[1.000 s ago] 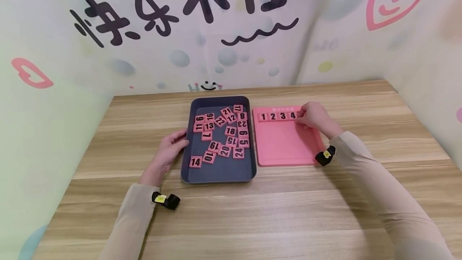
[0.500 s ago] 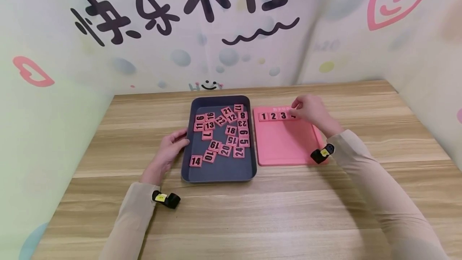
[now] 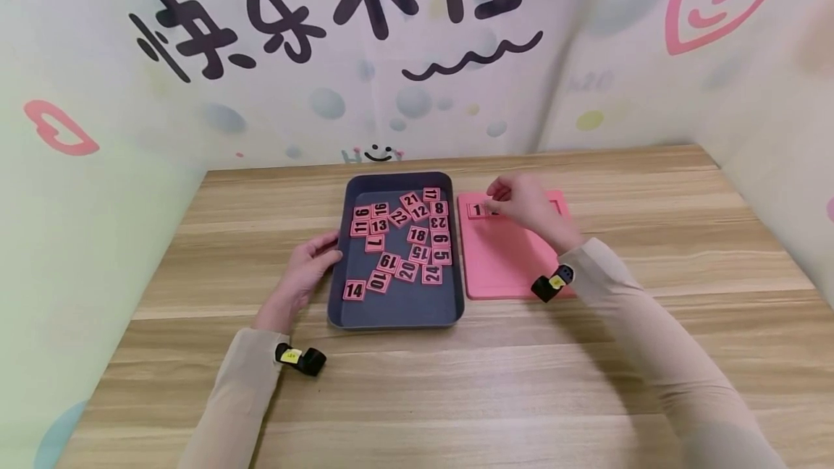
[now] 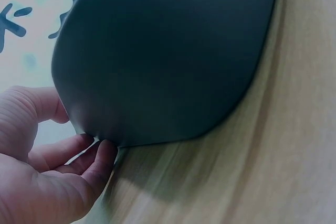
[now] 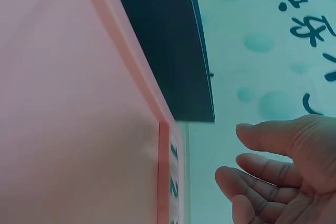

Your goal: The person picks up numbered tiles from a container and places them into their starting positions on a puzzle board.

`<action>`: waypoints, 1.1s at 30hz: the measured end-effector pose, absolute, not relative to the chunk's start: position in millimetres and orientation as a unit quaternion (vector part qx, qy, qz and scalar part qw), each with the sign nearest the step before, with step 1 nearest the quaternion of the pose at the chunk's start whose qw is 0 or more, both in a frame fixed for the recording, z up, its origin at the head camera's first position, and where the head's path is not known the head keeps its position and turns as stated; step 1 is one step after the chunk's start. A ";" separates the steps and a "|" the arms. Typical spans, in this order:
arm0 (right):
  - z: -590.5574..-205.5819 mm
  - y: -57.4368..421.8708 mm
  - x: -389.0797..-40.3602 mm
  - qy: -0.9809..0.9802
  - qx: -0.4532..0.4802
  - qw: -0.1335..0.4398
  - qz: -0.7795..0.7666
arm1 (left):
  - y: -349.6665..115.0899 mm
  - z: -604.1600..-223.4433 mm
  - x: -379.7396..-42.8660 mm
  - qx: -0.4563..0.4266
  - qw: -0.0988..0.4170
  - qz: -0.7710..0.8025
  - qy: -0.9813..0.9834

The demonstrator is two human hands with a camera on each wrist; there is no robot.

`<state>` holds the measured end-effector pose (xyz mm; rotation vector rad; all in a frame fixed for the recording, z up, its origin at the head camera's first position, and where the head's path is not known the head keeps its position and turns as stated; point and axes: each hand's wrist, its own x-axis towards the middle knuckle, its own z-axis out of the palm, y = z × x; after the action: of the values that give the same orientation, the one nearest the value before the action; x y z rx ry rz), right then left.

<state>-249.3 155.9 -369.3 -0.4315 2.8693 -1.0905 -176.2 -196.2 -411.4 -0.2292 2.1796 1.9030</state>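
A dark grey tray [image 3: 397, 313] holds several pink number tiles, among them a 14 tile [image 3: 355, 290] and a 5 tile [image 3: 441, 256]. My left hand [image 3: 300, 277] touches the outside of the tray's left wall. In the left wrist view, fingertips [image 4: 106, 148] rest against this wall. To the tray's right lies a pink square board [image 3: 498, 263] with a row of tiles along its far edge. My right hand [image 3: 531, 208] hovers over that row, fingers loosely bent and holding nothing. The 1 tile [image 3: 477, 210] shows; the hand covers most of the row's rest.
The wooden table [image 3: 391, 396] runs up to a white printed cloth [image 3: 443, 121] at the back. Dark characters, hearts and bubbles decorate the cloth. A black wrist camera [image 3: 302, 360] sits on the left sleeve and another camera [image 3: 552, 284] on the right one.
My right hand has slid left along the row, from beside the 4 tile to over the 2 and 3 tiles. The left hand and the tray stay put.
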 end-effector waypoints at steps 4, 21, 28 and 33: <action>-369.0 142.0 -243.7 0.918 -0.147 0.018 -0.368 | -196.4 -411.6 -176.0 -0.079 0.118 0.654 0.743; -378.9 91.9 -221.3 0.873 -0.279 0.055 -0.397 | -196.4 -413.0 -176.9 -0.075 0.119 0.658 0.740; -381.7 85.7 -217.0 0.893 -0.290 0.100 -0.328 | -196.3 -412.2 -176.3 -0.072 0.118 0.661 0.737; -382.2 82.3 -215.6 0.907 -0.315 0.109 -0.257 | -196.9 -412.3 -176.3 -0.074 0.121 0.661 0.737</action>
<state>-215.6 82.3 -382.2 -0.9273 2.6679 -0.7558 -176.3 -196.9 -412.3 -0.2159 2.1518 1.9322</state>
